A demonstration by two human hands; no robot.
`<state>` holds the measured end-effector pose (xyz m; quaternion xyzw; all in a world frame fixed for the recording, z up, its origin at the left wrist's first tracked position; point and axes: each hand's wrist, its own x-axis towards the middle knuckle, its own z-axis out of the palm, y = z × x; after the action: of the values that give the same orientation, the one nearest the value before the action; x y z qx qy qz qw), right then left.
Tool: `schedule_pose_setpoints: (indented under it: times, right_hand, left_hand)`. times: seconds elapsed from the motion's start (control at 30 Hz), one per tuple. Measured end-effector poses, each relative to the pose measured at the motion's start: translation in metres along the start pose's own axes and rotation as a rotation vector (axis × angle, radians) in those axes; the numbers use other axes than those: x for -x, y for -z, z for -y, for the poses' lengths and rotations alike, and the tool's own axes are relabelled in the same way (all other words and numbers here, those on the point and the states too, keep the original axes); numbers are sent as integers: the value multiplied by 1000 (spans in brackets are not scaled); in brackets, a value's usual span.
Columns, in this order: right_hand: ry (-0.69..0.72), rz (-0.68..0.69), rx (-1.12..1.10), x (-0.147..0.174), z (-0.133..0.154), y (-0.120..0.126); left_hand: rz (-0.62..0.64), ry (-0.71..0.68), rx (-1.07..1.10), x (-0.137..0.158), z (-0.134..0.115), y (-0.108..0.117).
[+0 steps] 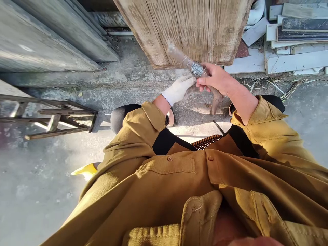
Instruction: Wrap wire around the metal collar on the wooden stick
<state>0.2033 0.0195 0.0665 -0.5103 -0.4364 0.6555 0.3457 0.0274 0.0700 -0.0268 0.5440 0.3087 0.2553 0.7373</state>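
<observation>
Two hands: bare right hand (214, 79) grips wire coil (196, 69); gloved left hand's (180, 89) grip, cannot tell. Loose turns could spring, pricking skin.

The wire (196, 69) is silver and the stick (216, 100) dull brown; the left hand (180, 89) is gloved in white, edged dark at the cuff. The shirt (176, 191) is mustard brown with brown buttons (169, 158), the trousers (164, 140) black. The wooden panel (191, 27) is brown with paler streaks and dark straight lines, the floor (46, 191) mottled grey, the woven seat (208, 139) striped orange and black, the pipe (256, 13) white.
</observation>
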Motion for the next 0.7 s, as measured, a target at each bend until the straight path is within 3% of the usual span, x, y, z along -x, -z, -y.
schedule_pose_setpoints:
  times: [0.07, 0.27, 0.43, 0.53, 0.7]
  right_hand:
    - [-13, -56, -7, -7, -3, 13]
    - [5, -36, -44, -1, -1, 52]
    - [28, -4, 0, 15, 14, 52]
    - [17, -22, 167, 12, 13, 51]
    - [101, -177, 750, -4, -11, 66]
  left_hand:
    - [20, 8, 42, 4, -3, -6]
    - [-19, 130, -241, 11, -16, -3]
    - [-102, 152, -534, 10, -27, 6]
    - [-27, 171, -655, 16, -33, 3]
    - [250, 255, -550, 26, -39, -4]
